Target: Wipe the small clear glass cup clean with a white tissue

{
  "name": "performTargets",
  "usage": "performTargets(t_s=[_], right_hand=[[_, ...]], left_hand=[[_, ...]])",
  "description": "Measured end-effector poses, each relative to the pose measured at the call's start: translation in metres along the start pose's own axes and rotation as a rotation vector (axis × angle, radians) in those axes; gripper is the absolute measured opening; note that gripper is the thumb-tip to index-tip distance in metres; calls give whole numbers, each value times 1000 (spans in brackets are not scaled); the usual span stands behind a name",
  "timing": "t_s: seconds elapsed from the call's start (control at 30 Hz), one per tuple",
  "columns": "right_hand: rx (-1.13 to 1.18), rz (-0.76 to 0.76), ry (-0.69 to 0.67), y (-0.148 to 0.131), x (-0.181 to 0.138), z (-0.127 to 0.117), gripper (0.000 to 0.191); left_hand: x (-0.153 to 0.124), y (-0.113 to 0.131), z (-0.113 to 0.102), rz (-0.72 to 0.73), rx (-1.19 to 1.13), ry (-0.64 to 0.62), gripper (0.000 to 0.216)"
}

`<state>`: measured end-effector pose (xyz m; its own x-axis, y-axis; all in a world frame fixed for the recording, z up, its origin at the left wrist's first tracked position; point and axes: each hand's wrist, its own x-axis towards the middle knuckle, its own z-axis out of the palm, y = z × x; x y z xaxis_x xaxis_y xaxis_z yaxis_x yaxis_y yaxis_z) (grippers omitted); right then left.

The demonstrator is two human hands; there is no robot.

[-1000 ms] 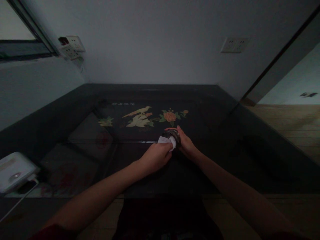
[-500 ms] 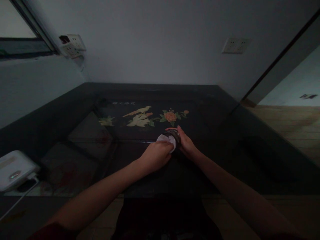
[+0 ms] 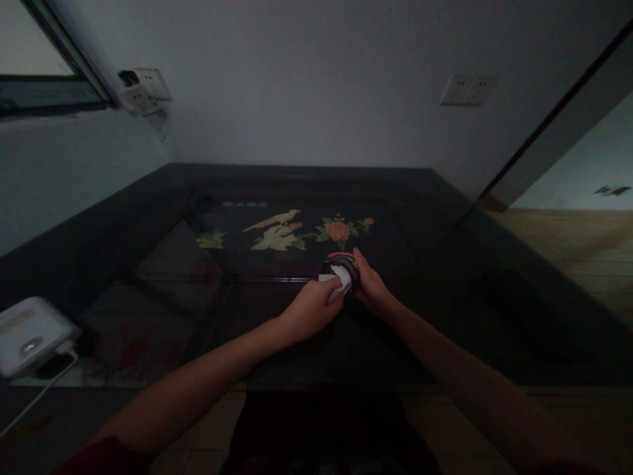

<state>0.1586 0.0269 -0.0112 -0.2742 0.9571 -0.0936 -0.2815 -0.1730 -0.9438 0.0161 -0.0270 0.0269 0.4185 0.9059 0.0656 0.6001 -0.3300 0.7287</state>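
The dark shiny object (image 3: 353, 265) sits between the hands, over the middle of the table (image 3: 297, 366). The right hand (image 3: 374, 288) clasps its right side; the left hand (image 3: 314, 307) pinches a white tissue (image 3: 340, 277) against its left — long axis too dim to tell. The table's near edge lies bodyward; a white box (image 3: 34, 330) stands well apart, leftward.

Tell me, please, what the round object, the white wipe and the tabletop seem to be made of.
Round object: glossy, perhaps metal or dark glass, since bright glints follow its curve; the dim light leaves it open. White wipe: matte, probably paper tissue or thin cloth, as it crumples in soft folds. Tabletop: dark and smooth, perhaps glass, given its faint sheen.
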Motion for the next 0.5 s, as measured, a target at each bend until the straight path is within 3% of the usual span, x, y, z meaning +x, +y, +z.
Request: performTargets(t_s=[0.23,0.37,0.5], right_hand=[[-39,-12,-31,-3,-4,2,49],[-25,14,-16,-3,-3,2,50],[-26,-8,-8,-3,-2,1,51]], left_hand=[[-1,1,-11,251,615,-153,17],[0,-2,-13,388,743,-103,23],[0,-2,-12,377,751,-92,24]])
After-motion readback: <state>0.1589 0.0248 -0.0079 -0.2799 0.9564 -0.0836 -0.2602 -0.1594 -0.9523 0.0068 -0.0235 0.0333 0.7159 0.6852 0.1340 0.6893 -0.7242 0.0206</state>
